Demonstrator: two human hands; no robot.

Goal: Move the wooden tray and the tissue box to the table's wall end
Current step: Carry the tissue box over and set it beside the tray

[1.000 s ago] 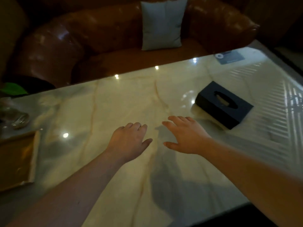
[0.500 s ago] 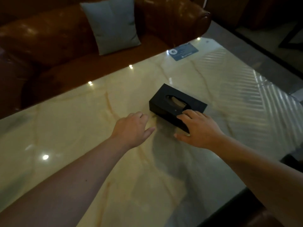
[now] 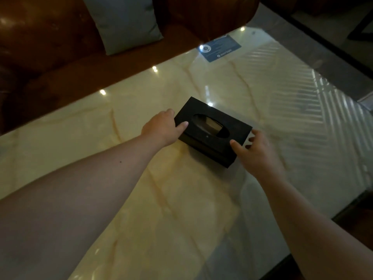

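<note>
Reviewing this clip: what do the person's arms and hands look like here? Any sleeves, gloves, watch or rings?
Both forearms are bare all the way to the frame edge, so no sleeves show. The left hand and right hand wear no gloves, and no watch, bracelet or ring is visible at this dim resolution. The left forearm has one small dark spot, like a mole. Fingernails look short and unpainted.

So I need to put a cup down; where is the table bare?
Bare marble table runs between the forearms, and also left of the left hand toward the sofa. Another patch lies between the tissue box and the blue card. It is crowded only around the box, with the right hand there.
</note>
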